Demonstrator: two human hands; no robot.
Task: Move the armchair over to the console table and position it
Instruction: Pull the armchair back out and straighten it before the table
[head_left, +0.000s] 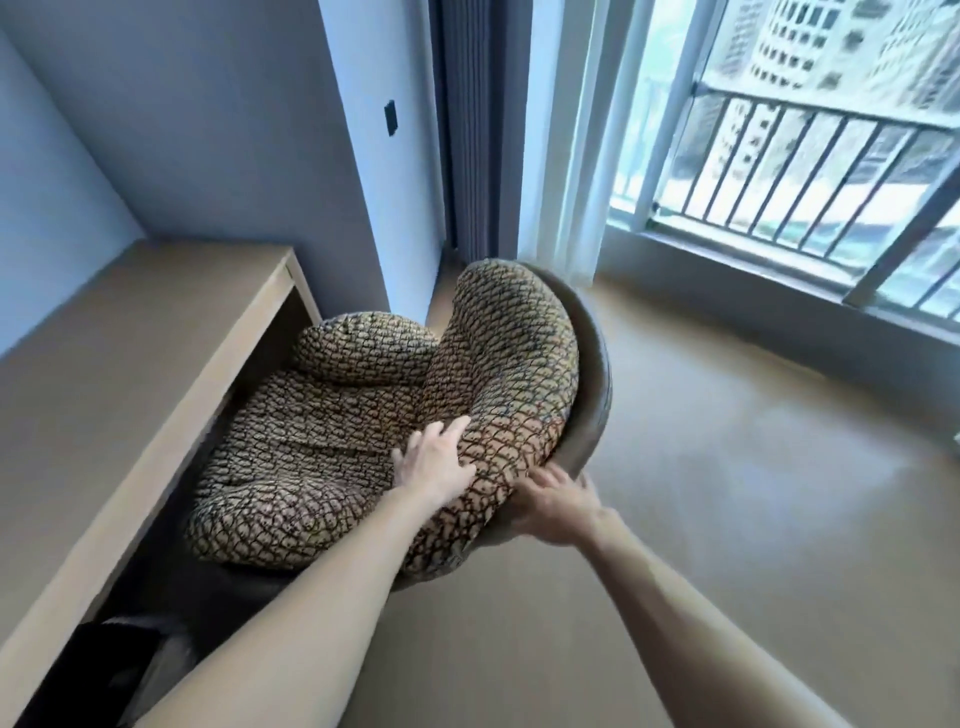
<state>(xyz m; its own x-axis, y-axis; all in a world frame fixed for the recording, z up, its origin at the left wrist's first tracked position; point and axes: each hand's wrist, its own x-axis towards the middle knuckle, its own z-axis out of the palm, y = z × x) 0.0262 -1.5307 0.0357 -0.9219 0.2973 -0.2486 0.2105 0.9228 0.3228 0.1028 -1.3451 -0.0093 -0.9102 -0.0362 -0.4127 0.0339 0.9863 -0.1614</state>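
The armchair (363, 415) has a brown patterned cushion and a dark curved shell. It stands pushed partly under the beige console table (119, 358) at the left, seat facing the table. My left hand (434, 462) lies flat on the inner face of the padded backrest, fingers spread. My right hand (553, 501) cups the outer rim of the backrest's shell from behind. The chair's legs are hidden beneath the seat.
A grey wall corner (358, 182) and a dark curtain (472, 119) stand just beyond the chair. A large window with a railing (810, 150) fills the right. Beige floor (727, 493) stretches to the right of the chair.
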